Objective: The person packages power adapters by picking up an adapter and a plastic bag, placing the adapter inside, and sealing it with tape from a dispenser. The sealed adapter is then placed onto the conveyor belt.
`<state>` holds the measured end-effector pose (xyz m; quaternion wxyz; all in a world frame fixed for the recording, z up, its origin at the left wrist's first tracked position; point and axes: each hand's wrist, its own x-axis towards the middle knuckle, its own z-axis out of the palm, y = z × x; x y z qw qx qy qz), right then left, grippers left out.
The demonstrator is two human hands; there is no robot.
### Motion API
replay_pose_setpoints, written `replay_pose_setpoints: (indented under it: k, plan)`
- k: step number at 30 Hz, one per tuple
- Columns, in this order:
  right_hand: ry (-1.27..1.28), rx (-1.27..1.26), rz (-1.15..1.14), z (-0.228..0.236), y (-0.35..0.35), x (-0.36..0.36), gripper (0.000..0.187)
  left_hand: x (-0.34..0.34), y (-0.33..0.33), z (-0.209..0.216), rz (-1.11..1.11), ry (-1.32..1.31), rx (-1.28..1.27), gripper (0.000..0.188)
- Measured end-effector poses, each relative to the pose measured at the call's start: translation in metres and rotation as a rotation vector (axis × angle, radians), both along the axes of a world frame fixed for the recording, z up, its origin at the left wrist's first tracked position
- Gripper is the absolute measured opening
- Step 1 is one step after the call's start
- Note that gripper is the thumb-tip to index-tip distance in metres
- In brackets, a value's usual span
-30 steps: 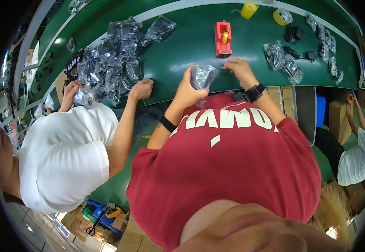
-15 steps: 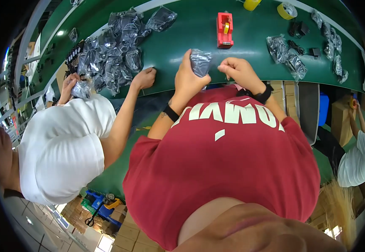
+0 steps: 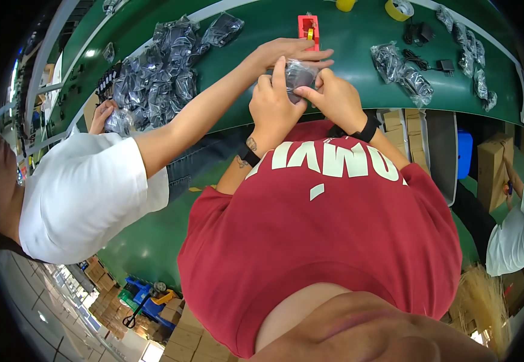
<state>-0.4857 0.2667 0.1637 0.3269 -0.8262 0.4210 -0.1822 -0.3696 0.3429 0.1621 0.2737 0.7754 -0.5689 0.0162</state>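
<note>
Between my two hands, just above the green table, is a dark item in a see-through plastic bag (image 3: 300, 77). My left hand (image 3: 273, 104) grips its left side, the index finger lying along the bag. On the other side my right hand (image 3: 341, 101) pinches the bag's right edge between thumb and fingers. The item inside looks like a power adapter, though the folded plastic blurs its shape. Right behind the bag, a co-worker's outstretched hand (image 3: 292, 53) reaches across to a red tape dispenser (image 3: 308, 30) and hides its near end.
A heap of bagged dark items (image 3: 159, 78) covers the table at the left. To the right lie several bagged items (image 3: 416, 84) and loose black adapters with cords (image 3: 417, 33). A roll of yellow tape (image 3: 399, 8) is at the back. The co-worker in white (image 3: 93, 193) sits close on my left.
My right hand has come in to the bag and now pinches it. The co-worker's near arm has swung out from the heap across to the tape dispenser.
</note>
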Motion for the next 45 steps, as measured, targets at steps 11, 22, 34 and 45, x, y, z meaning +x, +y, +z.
replay_pose_setpoints:
  k: [11, 22, 34, 45]
  plan:
    - [-0.262, 0.748, 0.346, -0.013, -0.027, -0.028, 0.026, -0.010, 0.002, 0.021, -0.118, 0.157, 0.082, 0.081]
    - [-0.548, 0.395, 0.211, -0.002, -0.026, -0.036, 0.041, 0.003, -0.019, 0.021, -0.378, 1.602, 0.233, 0.059]
    - [-0.669, 0.763, 0.141, 0.006, -0.054, -0.031, 0.025, 0.010, -0.042, 0.019, -0.401, 2.151, 0.369, 0.052]
    - [-0.512, 1.011, 0.296, 0.001, -0.150, 0.034, 0.045, 0.014, -0.034, 0.023, -0.135, 1.219, 0.079, 0.057]
